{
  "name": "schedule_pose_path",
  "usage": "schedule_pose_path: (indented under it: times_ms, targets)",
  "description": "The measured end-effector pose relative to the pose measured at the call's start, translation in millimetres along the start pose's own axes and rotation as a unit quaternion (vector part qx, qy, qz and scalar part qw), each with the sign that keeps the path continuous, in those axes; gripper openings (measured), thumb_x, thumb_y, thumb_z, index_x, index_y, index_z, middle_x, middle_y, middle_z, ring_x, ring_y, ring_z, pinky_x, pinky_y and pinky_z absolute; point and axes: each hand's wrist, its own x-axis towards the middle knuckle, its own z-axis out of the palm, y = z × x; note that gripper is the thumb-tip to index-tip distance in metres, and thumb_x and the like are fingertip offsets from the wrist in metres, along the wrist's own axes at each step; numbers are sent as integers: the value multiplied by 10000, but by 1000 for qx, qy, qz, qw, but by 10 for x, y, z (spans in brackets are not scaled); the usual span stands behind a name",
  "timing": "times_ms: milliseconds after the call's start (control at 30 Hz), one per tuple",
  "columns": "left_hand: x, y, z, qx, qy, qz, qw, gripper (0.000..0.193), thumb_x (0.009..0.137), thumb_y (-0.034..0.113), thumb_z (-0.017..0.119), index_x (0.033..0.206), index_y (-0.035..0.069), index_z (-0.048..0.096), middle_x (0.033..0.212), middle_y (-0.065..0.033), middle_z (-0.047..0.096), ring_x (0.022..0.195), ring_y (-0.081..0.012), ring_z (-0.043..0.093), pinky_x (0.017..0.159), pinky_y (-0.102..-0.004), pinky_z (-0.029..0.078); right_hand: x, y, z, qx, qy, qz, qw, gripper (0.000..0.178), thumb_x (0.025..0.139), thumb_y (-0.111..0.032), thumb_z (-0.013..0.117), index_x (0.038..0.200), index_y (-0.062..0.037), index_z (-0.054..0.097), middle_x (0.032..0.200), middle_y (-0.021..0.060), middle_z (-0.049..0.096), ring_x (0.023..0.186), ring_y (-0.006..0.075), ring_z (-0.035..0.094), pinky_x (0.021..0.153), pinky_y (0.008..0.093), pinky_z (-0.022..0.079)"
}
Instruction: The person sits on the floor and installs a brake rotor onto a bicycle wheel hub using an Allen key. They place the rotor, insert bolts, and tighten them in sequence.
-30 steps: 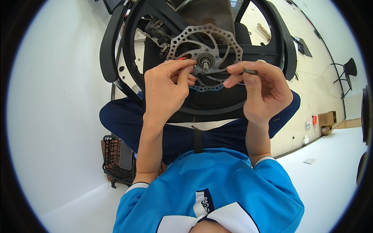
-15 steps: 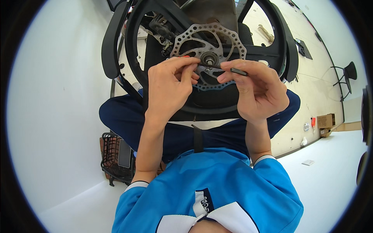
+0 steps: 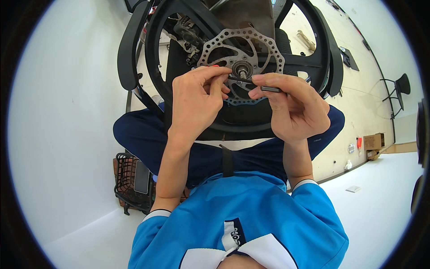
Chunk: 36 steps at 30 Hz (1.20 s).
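Note:
A thin dark rod-shaped tool [image 3: 242,80] lies roughly level between my hands, in front of a brake disc's hub. Its short, thicker end shows at my right fingers; its exact kind is unclear. My left hand [image 3: 195,96] is closed, thumb and forefinger pinching the rod's left end. Closed as well, my right hand [image 3: 298,105] grips the right end between thumb and fingers. Behind them is the silver brake disc [image 3: 268,45], drilled with holes round its rim, on a black spoked wheel [image 3: 154,40]. An axle end [image 3: 242,74] sticks out at its centre. Something small and red peeks out above my left fingers.
The wheel rests on a black chair with armrests [image 3: 128,54]. Left of my legs, a black wire basket [image 3: 134,197] holds a phone [image 3: 142,177]. On the floor at right are a cardboard box [image 3: 373,142], a small black chair [image 3: 398,92] and a wrench-like tool [image 3: 306,40].
My right hand has shifted slightly left, and the rod's thicker end has turned closer to level. The left hand stays nearly in place, with both hands still gripping the rod.

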Motion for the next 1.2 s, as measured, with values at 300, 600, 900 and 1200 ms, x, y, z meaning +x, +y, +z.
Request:
schedule_pose_path:
  times_ms: [300,600,900,1200]
  targets:
    - [7,-12,4,0,7,29,1000,179,892,-54,612,1007,-55,749,880,-153,741,695,-181,740,626,-265,587,157,22,56,-27,-71,-173,982,250,734,-10,798,957,70,716,848,158,738,743,260,755,648,317,618]
    - [-2,-37,-30,17,-3,34,999,148,898,38,736,1024,-38,756,907,-91,744,764,-112,694,679,-246,560,202,102,222,-17,-111,-279,954,300,671,-124,714,907,59,696,820,140,690,641,230,697,560,289,578]
    - [-107,-154,76,96,109,269,952,270,724,11,770,993,31,759,910,-98,722,759,-232,720,656,-289,570,176,122,254,-2,-79,-253,964,257,675,-99,753,888,37,709,786,118,693,606,209,673,541,288,552]
    - [-109,-265,92,95,94,303,943,302,731,-27,741,1032,0,763,979,-116,752,828,-241,746,708,-290,602,-58,148,238,-17,-143,-89,986,308,685,31,791,990,-14,786,846,113,764,674,205,730,577,251,556]
